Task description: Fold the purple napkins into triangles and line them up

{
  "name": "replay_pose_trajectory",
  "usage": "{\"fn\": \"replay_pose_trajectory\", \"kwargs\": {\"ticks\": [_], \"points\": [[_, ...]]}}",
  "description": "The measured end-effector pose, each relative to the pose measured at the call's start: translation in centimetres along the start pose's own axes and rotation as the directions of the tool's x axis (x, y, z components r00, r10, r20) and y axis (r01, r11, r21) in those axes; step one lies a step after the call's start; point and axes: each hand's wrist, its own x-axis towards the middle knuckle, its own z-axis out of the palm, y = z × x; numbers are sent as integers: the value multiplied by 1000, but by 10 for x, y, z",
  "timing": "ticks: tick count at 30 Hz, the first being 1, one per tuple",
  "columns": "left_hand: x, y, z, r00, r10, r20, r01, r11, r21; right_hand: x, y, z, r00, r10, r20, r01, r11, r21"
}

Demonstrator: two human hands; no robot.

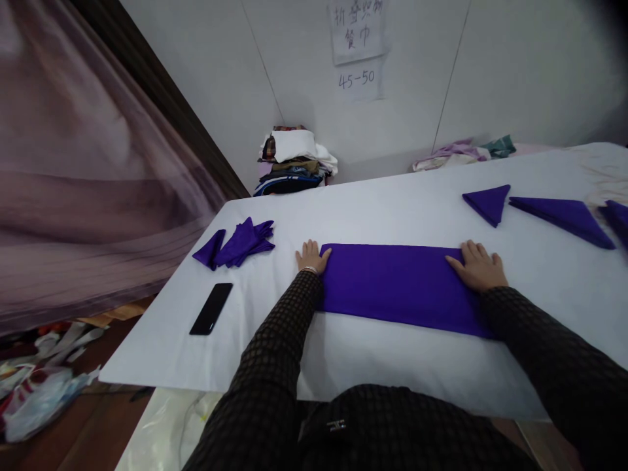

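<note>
A purple cloth napkin, folded into a long rectangle, lies flat on the white-covered table in front of me. My left hand rests at its left end, fingers spread, with the thumb touching the cloth's upper left corner. At the opposite end my right hand lies palm down over the upper right corner, fingers apart. Neither hand grips the cloth. My right forearm hides part of the napkin's right edge.
Folded purple napkins lie at the left, near a black phone. On the right are a small folded triangle and a longer purple one. Stacked clothes stand by the wall. A curtain hangs at left.
</note>
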Motion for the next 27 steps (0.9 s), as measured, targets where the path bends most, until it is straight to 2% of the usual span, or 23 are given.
{"fn": "replay_pose_trajectory", "kwargs": {"ticks": [2, 4, 6, 8, 10, 13, 15, 17, 19, 20, 23, 25, 27], "points": [[-3, -7, -6, 997, -74, 14, 74, 997, 0, 0, 0, -1, 1000, -1, 0, 1, 1000, -4], [-18, -3, -8, 998, -69, -2, 69, 998, -1, 0, -1, -2, 1000, 0, 3, 0, 1000, -7], [-43, 10, -5, 996, 75, -57, -73, 997, 23, -1, -2, -3, 1000, 4, 6, -4, 1000, -7], [-74, 23, 4, 942, 320, -97, -314, 947, 73, -1, -3, -3, 1000, 11, 6, -10, 1000, -5], [-100, 32, 14, 888, 456, -62, -451, 889, 83, -1, -3, -3, 1000, 15, 6, -15, 1000, -8], [-119, 34, 26, 899, 437, -28, -435, 898, 56, 2, 1, -5, 1000, 4, 16, -3, 1000, -16], [-119, 32, 29, 912, 408, -34, -407, 912, 45, 7, 1, -10, 999, 9, 46, -8, 1000, -18], [-115, 31, 29, 912, 408, -41, -406, 913, 45, 8, -9, -19, 997, 48, 65, -47, 999, -17], [-113, 31, 27, 911, 410, -41, -408, 912, 49, 2, -37, -29, 997, 69, 39, -69, 998, 3], [-112, 32, 26, 912, 409, -41, -406, 912, 53, -6, -59, -33, 1000, 11, 9, -11, 999, 33], [-113, 33, 24, 913, 405, -43, -401, 913, 77, -39, -147, -38, 981, -195, -18, 196, 966, 167], [-112, 32, 23, 912, 410, -28, -404, 908, 113, -61, -207, -32, 944, -328, -27, 323, 909, 264], [-110, 31, 22, 905, 425, 14, -421, 892, 165, -76, -250, -22, 921, -388, -29, 373, 860, 348]]}}
